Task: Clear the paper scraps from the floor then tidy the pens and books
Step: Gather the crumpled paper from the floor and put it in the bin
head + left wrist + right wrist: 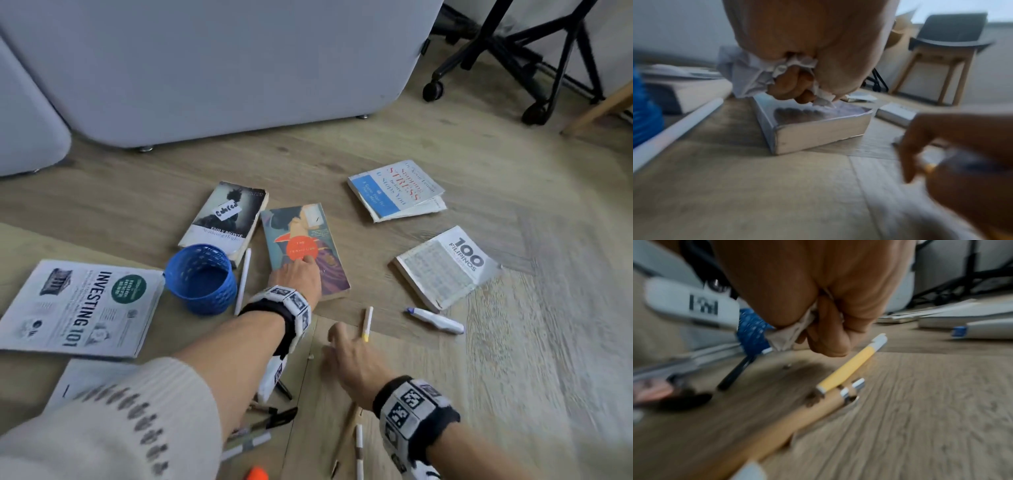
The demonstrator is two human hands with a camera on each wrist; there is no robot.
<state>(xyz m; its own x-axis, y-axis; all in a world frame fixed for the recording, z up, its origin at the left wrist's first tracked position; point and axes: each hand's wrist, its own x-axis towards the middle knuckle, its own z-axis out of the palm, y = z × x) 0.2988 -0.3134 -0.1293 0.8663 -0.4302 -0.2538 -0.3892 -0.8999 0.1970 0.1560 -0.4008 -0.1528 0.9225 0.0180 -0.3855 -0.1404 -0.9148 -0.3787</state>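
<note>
My left hand (301, 270) rests on the orange-and-teal book (308, 226); in the left wrist view its curled fingers (795, 87) grip crumpled white paper scraps (748, 76). My right hand (346, 342) hovers low over the floor beside a yellow pen (367, 323). In the right wrist view its fingers (828, 340) are curled and pinch a small paper scrap (787, 337) above the yellow pen (851, 365). White scraps lie on the dark book (227, 208) and on the orange book (313, 216). A tiny scrap (310, 357) lies on the floor between my hands.
A blue mesh cup (202, 277) stands left of a white pen (243, 281). Other books lie around: Investing 101 (82, 308), a stress book (394, 192), 100 Filipinos (448, 267). A white-and-blue marker (435, 320) and several pens (260, 421) lie nearby. A grey sofa (219, 68) is behind.
</note>
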